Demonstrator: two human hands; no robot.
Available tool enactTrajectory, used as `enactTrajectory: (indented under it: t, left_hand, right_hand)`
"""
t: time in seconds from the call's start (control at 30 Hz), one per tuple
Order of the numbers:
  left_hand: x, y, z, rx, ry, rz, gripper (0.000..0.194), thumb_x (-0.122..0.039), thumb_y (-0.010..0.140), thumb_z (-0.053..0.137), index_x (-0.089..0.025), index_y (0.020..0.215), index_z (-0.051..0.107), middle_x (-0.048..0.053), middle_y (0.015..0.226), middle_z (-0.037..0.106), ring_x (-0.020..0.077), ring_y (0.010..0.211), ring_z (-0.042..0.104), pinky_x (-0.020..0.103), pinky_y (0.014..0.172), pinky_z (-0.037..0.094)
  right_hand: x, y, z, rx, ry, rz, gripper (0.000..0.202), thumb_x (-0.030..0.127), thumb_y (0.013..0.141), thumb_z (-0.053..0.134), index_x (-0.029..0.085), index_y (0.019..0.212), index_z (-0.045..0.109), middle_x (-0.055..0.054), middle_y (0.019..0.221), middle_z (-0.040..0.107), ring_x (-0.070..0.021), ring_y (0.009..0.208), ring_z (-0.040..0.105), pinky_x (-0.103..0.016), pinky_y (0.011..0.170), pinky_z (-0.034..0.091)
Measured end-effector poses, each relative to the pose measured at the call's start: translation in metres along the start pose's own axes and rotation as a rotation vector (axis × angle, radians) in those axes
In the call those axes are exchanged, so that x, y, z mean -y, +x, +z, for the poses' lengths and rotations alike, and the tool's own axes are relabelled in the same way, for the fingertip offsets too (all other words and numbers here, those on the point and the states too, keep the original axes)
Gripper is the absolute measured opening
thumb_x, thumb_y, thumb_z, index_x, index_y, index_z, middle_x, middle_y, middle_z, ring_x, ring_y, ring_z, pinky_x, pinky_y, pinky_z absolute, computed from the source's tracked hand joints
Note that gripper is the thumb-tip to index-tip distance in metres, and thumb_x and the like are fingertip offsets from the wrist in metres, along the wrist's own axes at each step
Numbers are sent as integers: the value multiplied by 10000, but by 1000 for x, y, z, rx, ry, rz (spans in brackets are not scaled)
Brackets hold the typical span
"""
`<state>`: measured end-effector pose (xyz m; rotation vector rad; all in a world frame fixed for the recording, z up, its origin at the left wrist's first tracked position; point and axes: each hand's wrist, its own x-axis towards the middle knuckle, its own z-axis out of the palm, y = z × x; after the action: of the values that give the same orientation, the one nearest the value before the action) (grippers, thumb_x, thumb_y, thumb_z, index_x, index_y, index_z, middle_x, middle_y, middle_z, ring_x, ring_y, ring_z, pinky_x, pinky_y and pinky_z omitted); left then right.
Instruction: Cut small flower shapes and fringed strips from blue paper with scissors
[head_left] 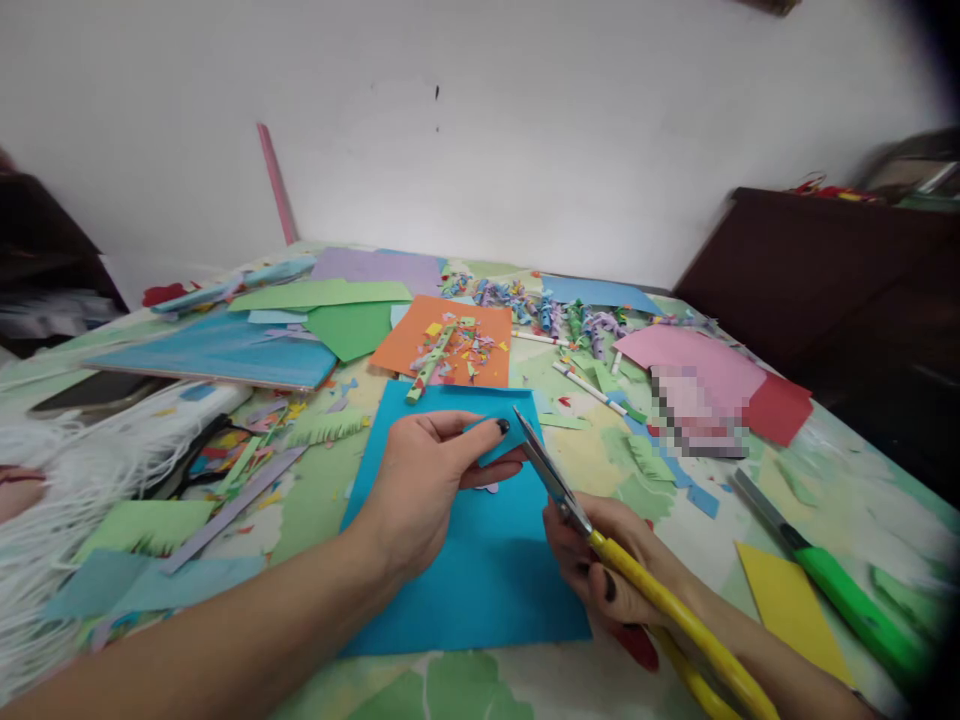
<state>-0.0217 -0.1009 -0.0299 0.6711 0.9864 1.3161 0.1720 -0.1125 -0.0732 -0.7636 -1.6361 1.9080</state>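
My left hand [442, 465] pinches a small piece of blue paper [501, 438] between thumb and fingers. In my right hand [615, 560] is a pair of scissors with yellow handles [652, 585]; the metal blades point up and left, their tips close beside the blue piece. The blades look nearly closed. Below both hands lies a large blue sheet [465, 590], flat on the table. Just behind it, an orange sheet [405, 345] bears colourful paper bits and a rolled green paper strip [432, 365].
A green-handled knife [832, 590] lies at the right by a yellow paper piece [795, 610]. White yarn [45, 540] and a dark phone [101, 393] are on the left. Curled paper strips [555, 310], white pens [589, 388] and pink paper [694, 360] lie farther back.
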Motion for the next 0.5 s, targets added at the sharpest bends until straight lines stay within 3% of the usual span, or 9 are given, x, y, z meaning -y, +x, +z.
enactTrajectory:
  t: [0.17, 0.5]
  left_hand:
    - [0, -1, 1, -4, 6, 5, 116, -184, 681, 734, -87, 649, 679, 64, 683, 695, 210, 678, 699, 298, 626, 585]
    - [1, 0, 1, -12, 4, 0, 118, -195, 671, 743, -96, 638, 689, 56, 678, 692, 222, 699, 701, 307, 644, 583]
  right_hand:
    - [10, -6, 11, -61, -23, 27, 336, 436, 821, 631, 212, 746, 392, 84, 574, 306, -59, 416, 238, -200, 365, 145]
    - [9, -2, 12, -69, -2, 12, 416, 516, 770, 664, 207, 734, 386, 76, 592, 299, -63, 461, 266, -174, 378, 197]
